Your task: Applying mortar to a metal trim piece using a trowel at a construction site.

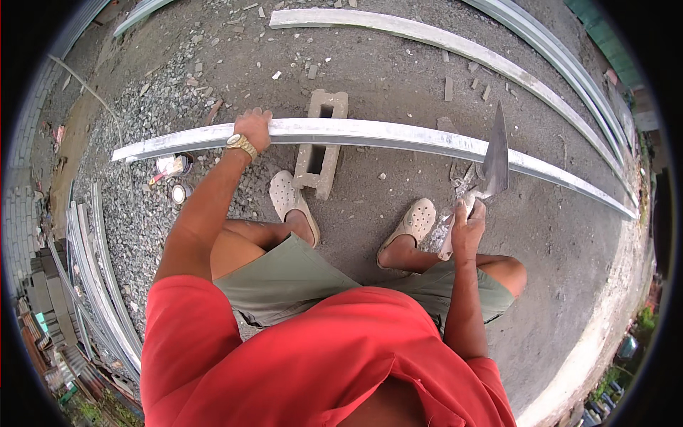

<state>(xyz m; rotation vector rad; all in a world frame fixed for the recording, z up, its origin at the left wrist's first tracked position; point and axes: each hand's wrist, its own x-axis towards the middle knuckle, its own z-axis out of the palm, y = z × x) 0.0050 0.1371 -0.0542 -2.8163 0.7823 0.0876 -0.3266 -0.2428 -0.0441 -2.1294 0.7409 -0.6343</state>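
Note:
A long whitish metal bar [377, 133] lies across in front of me, resting on a hollow concrete block [309, 181]. My left hand [254, 133], with a gold watch on its wrist, is closed over the bar left of the block. My right hand [467, 229] is wrapped around the pale, smeared handle of a pointed trowel [497, 153]. The trowel's grey blade points away from me and overlaps the bar in view; I cannot tell whether it touches. Whitish scrapings [455, 186] lie on the ground beside the trowel.
Another long pale bar [398, 27] lies farther off, with several metal channels [562, 57] beyond it. An open can [175, 165] and a small round tin [181, 193] stand at the left on gravel. More metal lengths [92, 263] lie at far left. My feet in beige clogs [288, 193] flank the middle.

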